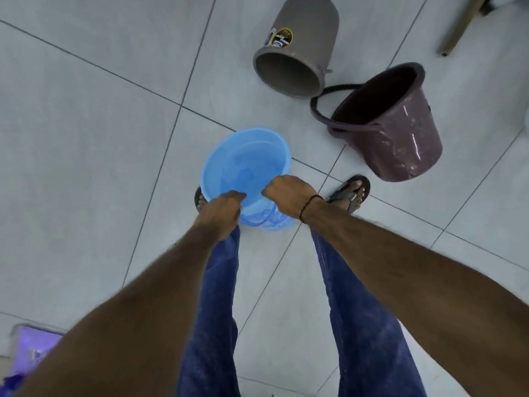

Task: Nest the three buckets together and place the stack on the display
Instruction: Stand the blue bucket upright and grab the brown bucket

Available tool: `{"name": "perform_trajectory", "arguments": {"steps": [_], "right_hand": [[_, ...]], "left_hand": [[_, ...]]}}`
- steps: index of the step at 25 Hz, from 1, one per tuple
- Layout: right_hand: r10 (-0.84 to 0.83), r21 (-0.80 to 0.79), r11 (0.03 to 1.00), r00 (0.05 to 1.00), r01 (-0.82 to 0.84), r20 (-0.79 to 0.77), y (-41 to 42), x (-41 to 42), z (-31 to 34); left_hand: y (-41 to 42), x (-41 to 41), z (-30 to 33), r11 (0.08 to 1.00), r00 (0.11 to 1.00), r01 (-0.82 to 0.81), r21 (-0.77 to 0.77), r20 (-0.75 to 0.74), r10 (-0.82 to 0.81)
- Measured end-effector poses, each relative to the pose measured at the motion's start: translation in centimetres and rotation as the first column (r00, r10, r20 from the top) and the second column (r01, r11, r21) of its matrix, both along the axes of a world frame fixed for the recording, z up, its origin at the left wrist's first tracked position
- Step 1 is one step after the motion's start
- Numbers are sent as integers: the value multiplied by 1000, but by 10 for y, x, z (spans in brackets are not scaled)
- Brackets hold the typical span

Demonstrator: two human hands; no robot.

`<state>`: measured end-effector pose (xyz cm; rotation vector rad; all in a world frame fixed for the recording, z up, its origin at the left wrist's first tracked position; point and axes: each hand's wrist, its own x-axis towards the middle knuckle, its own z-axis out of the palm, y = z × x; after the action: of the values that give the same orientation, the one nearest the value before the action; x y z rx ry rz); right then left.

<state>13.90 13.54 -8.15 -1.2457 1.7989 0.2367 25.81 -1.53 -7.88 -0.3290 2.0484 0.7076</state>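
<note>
A light blue bucket (243, 164) hangs upright in front of my legs, above the tiled floor. My left hand (221, 207) grips its near rim and my right hand (286, 194) grips the rim just to the right. A grey bucket (300, 44) with a round label lies on its side at the top, mouth toward me. A dark maroon bucket (398, 130) lies tilted to the right of it, its black handle resting on the floor. The display is out of view.
Grey floor tiles (86, 124) spread all around. A chair leg (461, 27) stands at the top right. A purple object (31, 351) sits at the bottom left corner. My sandalled right foot (350, 193) is just below the maroon bucket.
</note>
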Motion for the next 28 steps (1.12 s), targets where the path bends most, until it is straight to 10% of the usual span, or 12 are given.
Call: {"name": "perform_trajectory", "arguments": {"steps": [7,19,24,28], "right_hand": [[149,-68,985,980,-160,-134,-63,7,27],[289,-48,953,944,-299,-157,-26,24,-48],[-14,-268,962,964,-59,-265,33,-25,-30],[5,-91,995,927,-43,-376,89,-117,-25]], "left_hand": [[-36,31,23,972,984,-17,-235,-176,-25],[43,31,-47,926,996,87,-367,25,-84],[84,-6,-32,922,954,-209,-325,-273,120],[141,-80,-42,960,880,-241,-141,-448,155]]}}
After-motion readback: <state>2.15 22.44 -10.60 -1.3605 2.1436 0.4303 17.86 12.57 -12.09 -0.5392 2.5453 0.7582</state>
